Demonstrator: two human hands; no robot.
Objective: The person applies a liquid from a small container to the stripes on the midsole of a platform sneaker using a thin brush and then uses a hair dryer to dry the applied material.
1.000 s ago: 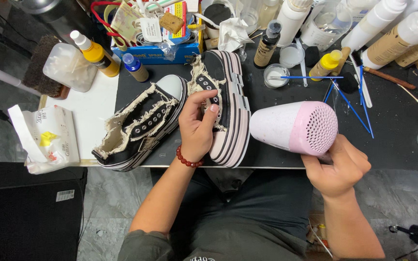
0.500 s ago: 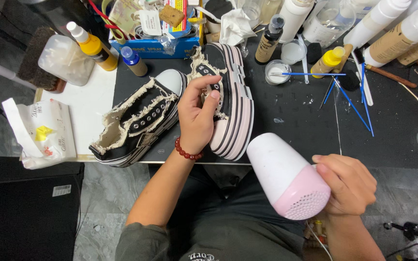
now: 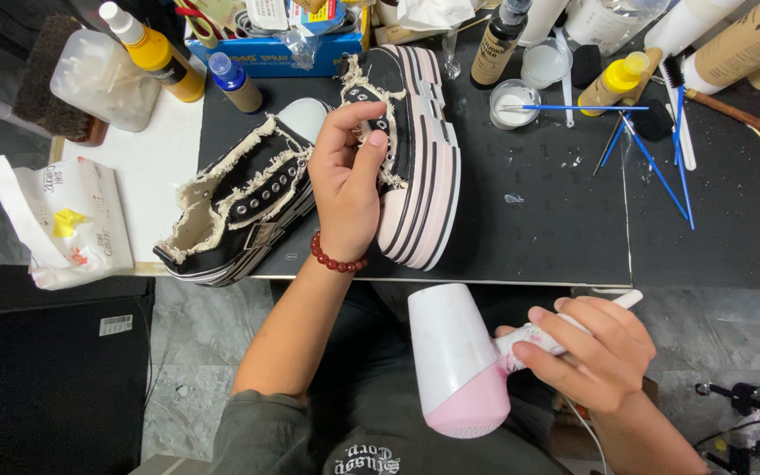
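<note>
Here the left hand sits at the centre of the frame, closed on the upper edge of a black platform shoe tipped on its side on the black mat, thumb and fingers pinching the frayed collar by the eyelets. The striped sole faces right, the pink toe points toward the lower edge of the mat. A second shoe of the same kind lies just left of it, touching the wrist area, its opening toward the lower left.

The right hand is in the lower right of the frame, below the table edge, wrapped tight around the handle of a white and pink hair dryer. The dryer points down and away from the shoe, well apart from it.

To do this well, I judge the held shoe should stay pinned at the collar so it does not roll on its rounded sole, with fingers kept off any damp patch. The dryer's cord hangs near the lap, so it needs room.

Along the top of the frame stand a yellow bottle, a small blue-capped bottle, a white dish with a blue stick across it, and more blue sticks at the upper right. A pack of wipes lies at the left.
</note>
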